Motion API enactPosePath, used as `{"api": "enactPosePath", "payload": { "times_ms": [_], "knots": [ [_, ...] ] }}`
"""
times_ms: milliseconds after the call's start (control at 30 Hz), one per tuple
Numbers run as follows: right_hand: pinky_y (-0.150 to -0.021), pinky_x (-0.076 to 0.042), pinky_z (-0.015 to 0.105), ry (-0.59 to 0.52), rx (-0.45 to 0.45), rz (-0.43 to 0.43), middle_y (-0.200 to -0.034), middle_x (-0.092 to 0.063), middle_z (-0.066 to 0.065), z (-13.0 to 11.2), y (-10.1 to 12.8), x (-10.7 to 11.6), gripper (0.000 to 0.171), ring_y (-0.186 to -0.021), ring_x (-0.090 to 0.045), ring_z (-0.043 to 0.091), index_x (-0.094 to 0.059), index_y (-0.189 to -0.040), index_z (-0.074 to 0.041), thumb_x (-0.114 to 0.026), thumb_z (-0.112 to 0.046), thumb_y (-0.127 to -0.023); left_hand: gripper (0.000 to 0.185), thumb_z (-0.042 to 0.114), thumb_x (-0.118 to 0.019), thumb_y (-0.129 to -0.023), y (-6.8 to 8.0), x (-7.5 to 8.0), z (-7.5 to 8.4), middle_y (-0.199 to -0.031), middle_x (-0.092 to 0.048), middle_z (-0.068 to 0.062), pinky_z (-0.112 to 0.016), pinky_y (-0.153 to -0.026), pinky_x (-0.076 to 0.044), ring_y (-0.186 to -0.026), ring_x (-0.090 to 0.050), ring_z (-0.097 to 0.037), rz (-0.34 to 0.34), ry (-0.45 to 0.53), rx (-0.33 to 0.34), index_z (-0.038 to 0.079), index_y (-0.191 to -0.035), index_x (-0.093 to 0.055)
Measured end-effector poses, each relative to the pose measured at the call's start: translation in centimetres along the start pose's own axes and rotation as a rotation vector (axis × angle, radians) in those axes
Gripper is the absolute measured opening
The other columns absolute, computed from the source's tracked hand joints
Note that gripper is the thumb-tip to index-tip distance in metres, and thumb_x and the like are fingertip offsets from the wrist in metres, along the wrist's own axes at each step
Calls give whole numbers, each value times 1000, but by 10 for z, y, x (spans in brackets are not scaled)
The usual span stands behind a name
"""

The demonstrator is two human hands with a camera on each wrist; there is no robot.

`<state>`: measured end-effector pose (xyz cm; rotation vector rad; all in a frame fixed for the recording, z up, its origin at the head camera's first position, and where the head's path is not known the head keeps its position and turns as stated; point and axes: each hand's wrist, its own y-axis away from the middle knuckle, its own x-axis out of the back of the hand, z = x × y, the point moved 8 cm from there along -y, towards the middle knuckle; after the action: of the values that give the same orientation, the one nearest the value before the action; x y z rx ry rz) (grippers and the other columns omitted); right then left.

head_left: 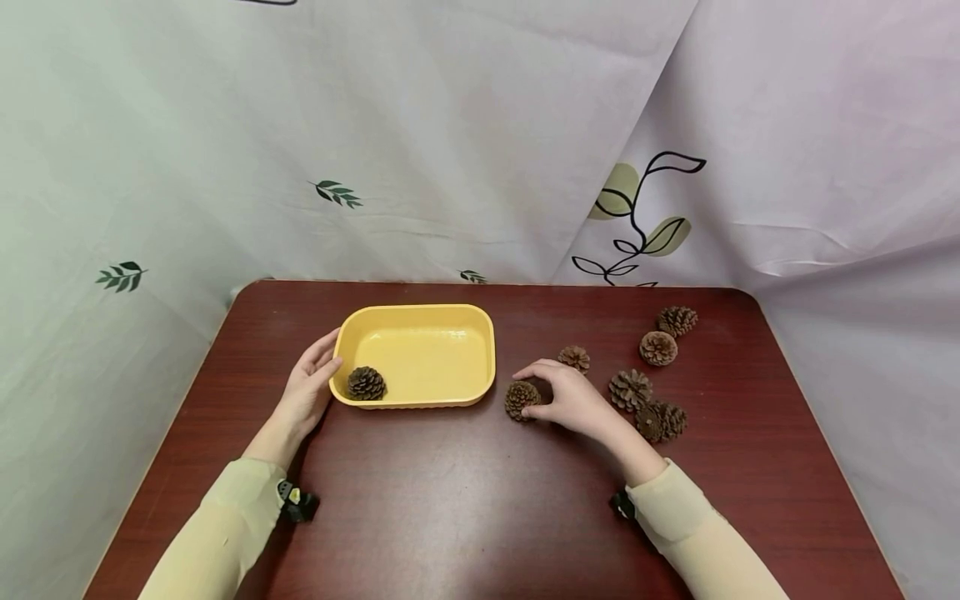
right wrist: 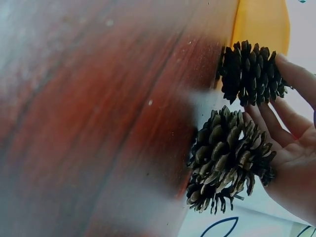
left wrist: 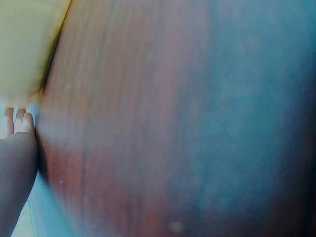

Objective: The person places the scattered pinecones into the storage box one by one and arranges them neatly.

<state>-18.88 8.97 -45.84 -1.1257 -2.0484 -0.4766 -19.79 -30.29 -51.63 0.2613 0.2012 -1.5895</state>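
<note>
A yellow rectangular tray [head_left: 412, 403] sits on the table with one brown pine cone [head_left: 366, 383] in its near left corner. At the tray's left end, my left hand [head_left: 306, 390] touches the wall and rim with extended fingers and thumb; the left wrist view shows fingertips [left wrist: 20, 112] against the tray's side. Just right of the tray, my right hand [head_left: 573, 402] holds another pine cone [head_left: 522, 401] between thumb and fingers. That held cone [right wrist: 252, 73] lies beside the table surface in the right wrist view, with other cones [right wrist: 222, 148] nearer the camera.
Several loose pine cones lie right of my right hand: a small one [head_left: 574, 358] just behind it, a pair [head_left: 658, 348] towards the back right, and a cluster [head_left: 630, 389] beside the wrist. A patterned cloth [head_left: 465, 150] hangs behind the dark red table [head_left: 450, 500].
</note>
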Motion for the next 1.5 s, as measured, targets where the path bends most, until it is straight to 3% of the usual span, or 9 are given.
{"api": "enactPosePath", "payload": {
  "times_ms": [433, 767, 1067, 1500],
  "knots": [
    [-112, -50, 53, 21, 27, 89, -129, -74, 11, -15, 0, 30, 48, -127, -66, 33, -73, -129, -6, -90, -15, -86, 45, 1, -49, -111, 0, 0, 0, -134, -69, 16, -16, -98, -55, -122, -65, 2, 3, -4, 2, 19, -151, -55],
    [-111, -52, 50, -62, 44, 151, -129, -73, 10, -32, -17, 50, 48, -127, -67, 30, -72, -131, -6, -89, -14, -87, 44, 0, -49, -111, 1, 1, 1, -134, -69, 16, -16, -97, -55, -122, -65, 2, 7, 2, -5, 21, -149, -56],
    [-110, -55, 45, -169, 55, 178, -126, -74, 10, -40, -39, 42, 48, -122, -70, 30, -73, -130, -5, -90, -12, -85, 43, 0, -49, -111, 1, -1, 2, -133, -70, 16, -16, -97, -55, -121, -65, 2, 5, 6, -4, 25, -145, -58],
    [-112, -53, 44, -198, 63, 145, -129, -74, 12, -61, -70, 13, 50, -123, -70, 29, -72, -131, -5, -90, -15, -86, 43, 0, -49, -111, 1, -2, 2, -133, -70, 15, -16, -97, -55, -121, -66, 1, -4, 9, -7, 24, -146, -59]
  ]
}}
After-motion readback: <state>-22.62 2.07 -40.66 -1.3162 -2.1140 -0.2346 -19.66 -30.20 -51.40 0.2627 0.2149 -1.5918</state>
